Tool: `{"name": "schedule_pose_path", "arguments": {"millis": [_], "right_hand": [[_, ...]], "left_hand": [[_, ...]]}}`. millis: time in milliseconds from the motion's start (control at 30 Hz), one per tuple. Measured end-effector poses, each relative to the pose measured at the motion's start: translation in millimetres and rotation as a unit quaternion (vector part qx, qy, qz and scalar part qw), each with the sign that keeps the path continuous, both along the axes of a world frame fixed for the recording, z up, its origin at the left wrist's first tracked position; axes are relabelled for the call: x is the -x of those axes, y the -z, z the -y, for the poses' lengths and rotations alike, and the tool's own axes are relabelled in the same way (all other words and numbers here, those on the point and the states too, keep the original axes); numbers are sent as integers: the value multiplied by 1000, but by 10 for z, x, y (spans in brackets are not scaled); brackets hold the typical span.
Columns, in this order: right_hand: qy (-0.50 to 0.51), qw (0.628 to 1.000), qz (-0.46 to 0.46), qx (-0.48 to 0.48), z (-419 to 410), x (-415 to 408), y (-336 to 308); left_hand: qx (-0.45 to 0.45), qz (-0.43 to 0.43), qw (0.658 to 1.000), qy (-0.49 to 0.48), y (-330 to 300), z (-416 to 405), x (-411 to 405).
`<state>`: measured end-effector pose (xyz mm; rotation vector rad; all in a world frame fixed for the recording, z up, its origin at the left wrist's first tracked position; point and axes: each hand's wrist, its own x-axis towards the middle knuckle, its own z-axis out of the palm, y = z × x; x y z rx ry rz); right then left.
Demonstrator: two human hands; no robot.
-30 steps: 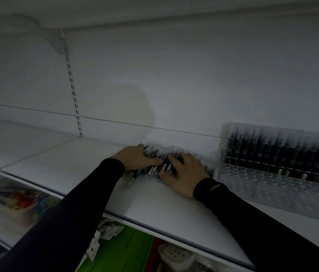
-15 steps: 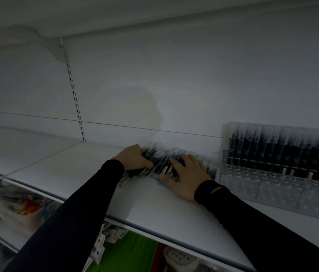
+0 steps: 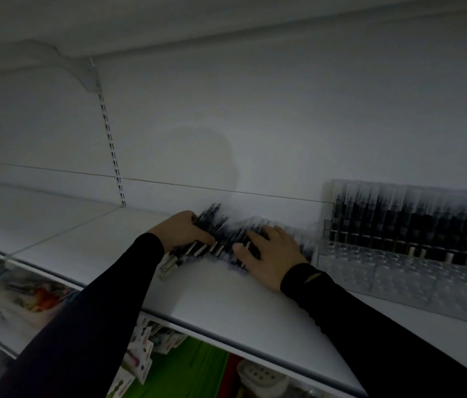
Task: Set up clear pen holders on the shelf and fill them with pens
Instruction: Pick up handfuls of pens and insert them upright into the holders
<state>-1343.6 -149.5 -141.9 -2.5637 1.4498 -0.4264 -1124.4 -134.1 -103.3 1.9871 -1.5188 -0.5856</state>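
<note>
**Loose pens gathered on the shelf, beside a rack already stocked**

A person in dark sleeves reaches onto a white shelf (image 3: pixel 88 242), both hands on a loose pile of pens (image 3: pixel 221 239) lying flat against the back wall. The left hand (image 3: pixel 182 229) sits at the pile's left end, its fingers curled over the pens there as if cupping them inward; whether it has lifted any clear of the shelf cannot be told. The right hand (image 3: pixel 272 254) lies on the right part of the pile with fingers fairly straight and spread, pressing down, not gripping.

The pens lie roughly side by side, their long axes running from the shelf's front edge toward the wall, tilted somewhat, with the pale metal tips pointing toward the person. The clear pen holder (image 3: pixel 399 254) stands to the right of the pile, just beside the right hand, its back rows filled with upright dark pens and its front rows apparently vacant. The right hand is the nearer to it, so any transfer would likely run rightward and require the pens to be stood on end. Packaged goods (image 3: pixel 140 357) show dimly on the shelf below.
</note>
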Motion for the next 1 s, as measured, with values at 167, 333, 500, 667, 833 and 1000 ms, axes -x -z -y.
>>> {"name": "schedule_pose_path", "arguments": {"millis": [167,333,500,667,833,1000], "right_hand": [[-4,999,21,33,16,7,11],[-22,995,88,39,-55,25,-53],[-38,975,214,35,-147,20,-170],[-40,924,371,-86,-254,-18,-314],[-64,825,491,-272,-394,27,-421],[-61,800,535,-264,-471,318,-531]], "left_hand": [[32,-52,998,-5,-16,-37,-59],[54,-99,994,3,-43,-116,-65],[101,-234,967,20,-144,-239,15],[143,-330,932,51,-246,-319,286],[190,-373,906,63,-359,-333,687],[212,-356,904,107,-450,-323,1076]]}}
